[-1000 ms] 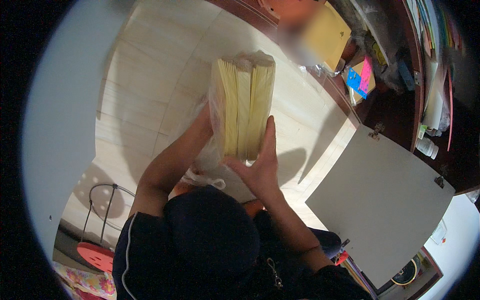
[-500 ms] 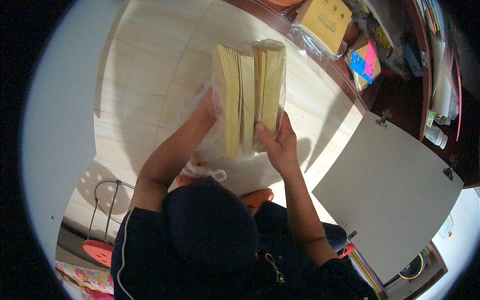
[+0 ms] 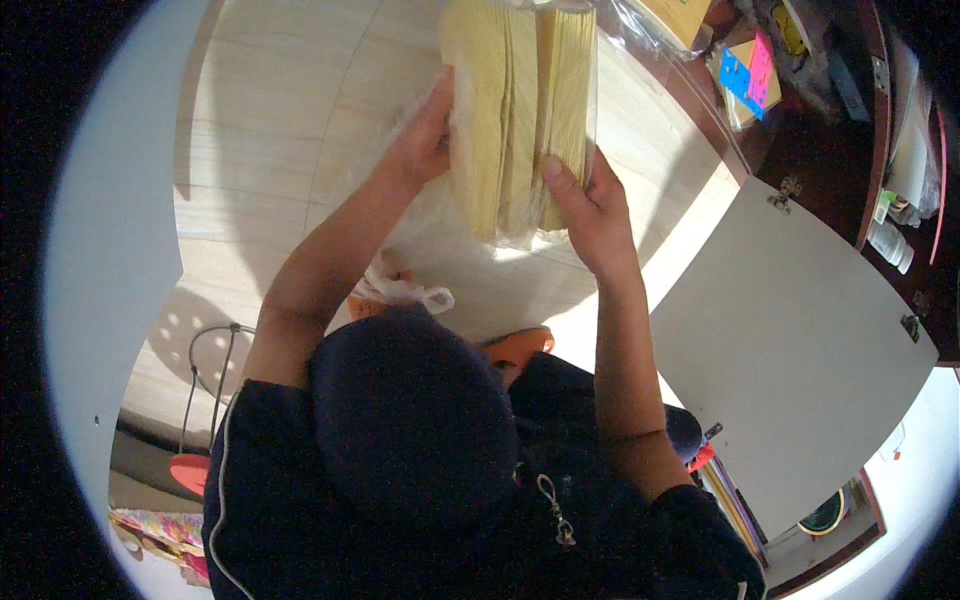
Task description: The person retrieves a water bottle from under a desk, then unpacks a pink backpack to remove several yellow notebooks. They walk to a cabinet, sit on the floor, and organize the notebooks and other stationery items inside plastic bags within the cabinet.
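Observation:
I hold a thick stack of pale yellow paper sheets [image 3: 515, 110] wrapped in a clear plastic bag [image 3: 420, 225], raised in front of me over the light wooden floor. My left hand [image 3: 425, 135] grips the stack's left side through the plastic. My right hand [image 3: 590, 205] clasps its right lower edge, thumb on the front. The knotted loose end of the bag [image 3: 405, 292] hangs below my left forearm.
A white cabinet door [image 3: 790, 350] stands open at my right. Dark wooden shelves [image 3: 850, 90] with boxes, coloured papers and bottles fill the upper right. A white wall [image 3: 100, 250] runs along the left. A metal-framed stool with a red seat [image 3: 195, 465] sits at lower left.
Both hands have lifted the bagged stack upward and farther from my body. The view tilted, so the shelves moved toward the upper right edge.

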A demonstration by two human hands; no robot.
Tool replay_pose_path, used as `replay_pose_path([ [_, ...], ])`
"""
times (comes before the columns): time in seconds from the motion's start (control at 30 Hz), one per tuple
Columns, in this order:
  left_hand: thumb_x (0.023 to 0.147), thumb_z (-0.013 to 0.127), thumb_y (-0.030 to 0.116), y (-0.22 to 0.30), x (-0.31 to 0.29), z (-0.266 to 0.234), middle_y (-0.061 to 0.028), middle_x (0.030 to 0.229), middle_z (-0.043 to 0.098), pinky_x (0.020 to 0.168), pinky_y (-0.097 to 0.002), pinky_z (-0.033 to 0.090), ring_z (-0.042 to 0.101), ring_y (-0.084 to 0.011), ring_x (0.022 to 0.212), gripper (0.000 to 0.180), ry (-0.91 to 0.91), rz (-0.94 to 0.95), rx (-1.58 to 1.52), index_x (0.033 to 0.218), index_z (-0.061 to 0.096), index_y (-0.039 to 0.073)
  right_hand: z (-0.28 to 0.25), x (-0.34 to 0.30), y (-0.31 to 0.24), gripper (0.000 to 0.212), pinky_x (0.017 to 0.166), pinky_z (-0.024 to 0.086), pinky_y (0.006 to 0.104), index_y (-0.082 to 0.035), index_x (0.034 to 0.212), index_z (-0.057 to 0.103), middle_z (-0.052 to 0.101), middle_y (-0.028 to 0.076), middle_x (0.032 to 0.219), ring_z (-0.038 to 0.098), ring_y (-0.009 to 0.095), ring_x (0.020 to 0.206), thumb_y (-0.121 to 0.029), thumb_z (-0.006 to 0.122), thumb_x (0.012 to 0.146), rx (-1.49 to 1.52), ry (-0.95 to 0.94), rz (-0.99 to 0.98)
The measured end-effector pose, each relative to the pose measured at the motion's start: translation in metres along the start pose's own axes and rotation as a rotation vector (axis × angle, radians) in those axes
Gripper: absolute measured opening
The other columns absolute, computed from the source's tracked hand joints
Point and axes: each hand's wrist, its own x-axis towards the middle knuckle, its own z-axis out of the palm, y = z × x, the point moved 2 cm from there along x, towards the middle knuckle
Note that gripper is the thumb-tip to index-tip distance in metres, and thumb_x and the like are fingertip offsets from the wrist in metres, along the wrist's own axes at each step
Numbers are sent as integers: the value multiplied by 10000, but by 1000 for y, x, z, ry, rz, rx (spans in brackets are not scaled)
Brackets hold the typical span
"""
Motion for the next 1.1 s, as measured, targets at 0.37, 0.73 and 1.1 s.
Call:
replay_pose_path([
  [0.37,868,483,415,-2,4,-2,-90,1178,537,866,-365,479,555,-204,1029,545,-200,-142,-293,1269,400,56,-11,-1,-15,386,770,450,283,-7,1124,499,608,106,935,558,135,838,-219,599,818,20,-30,-34],
  [0.73,867,489,411,-1,-1,8,-90,1172,539,860,-361,482,557,-202,1023,539,-118,-120,-245,1264,404,57,-20,-13,-32,428,744,451,249,21,1133,474,586,73,937,546,122,833,-51,611,733,-174,27,-16],
  [1.1,865,494,406,8,-23,-5,-90,1167,541,854,-358,484,559,-201,1018,533,2,-116,-160,1259,409,57,-78,-27,17,532,709,371,186,-1,1142,513,557,-10,869,470,89,728,-75,548,616,497,126,21],
])
